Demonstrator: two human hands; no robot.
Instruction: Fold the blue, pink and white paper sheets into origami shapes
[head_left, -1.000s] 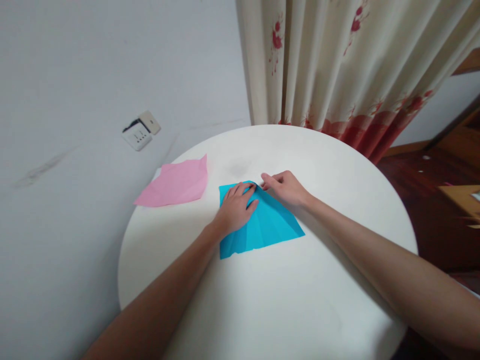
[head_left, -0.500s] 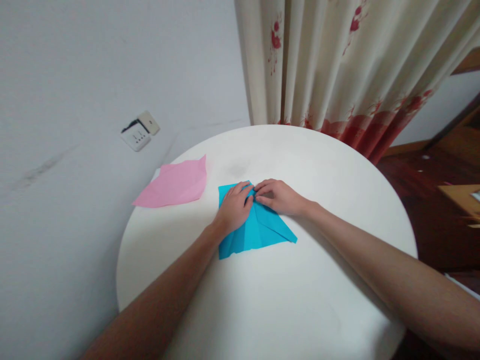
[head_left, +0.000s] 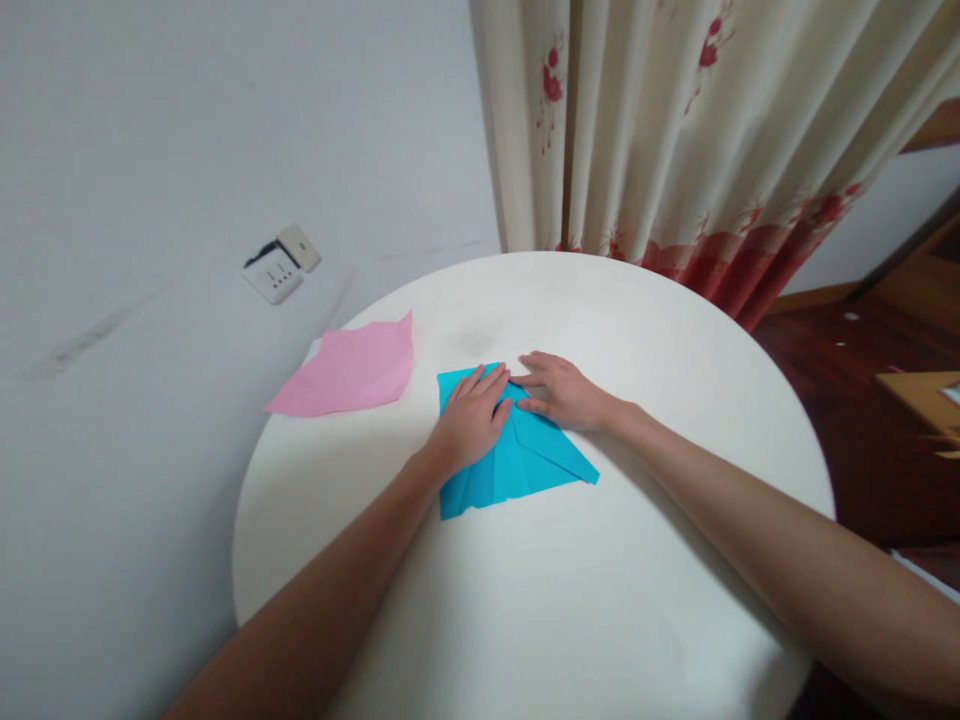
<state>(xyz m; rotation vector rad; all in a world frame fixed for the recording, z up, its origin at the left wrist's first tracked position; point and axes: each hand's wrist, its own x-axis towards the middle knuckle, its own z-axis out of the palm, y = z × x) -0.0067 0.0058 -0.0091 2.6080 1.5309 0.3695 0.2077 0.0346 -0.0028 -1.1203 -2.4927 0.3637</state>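
On the round white surface (head_left: 600, 600), a partly folded blue paper sheet (head_left: 517, 465) lies near the centre. The left hand (head_left: 471, 425) rests flat on it with fingers extended close together, and the right hand (head_left: 561, 392) presses its folded right flap, apparently with flat fingers. Farther left lies a pink paper sheet (head_left: 349, 370); beyond hang a wall socket (head_left: 281, 262) and a floral curtain (head_left: 675, 130).

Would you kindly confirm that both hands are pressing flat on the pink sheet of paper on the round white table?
Not quite: in the head view the left hand and right hand press flat on the blue sheet of paper, not the pink one. The pink sheet of paper lies untouched to the left on the round white table.
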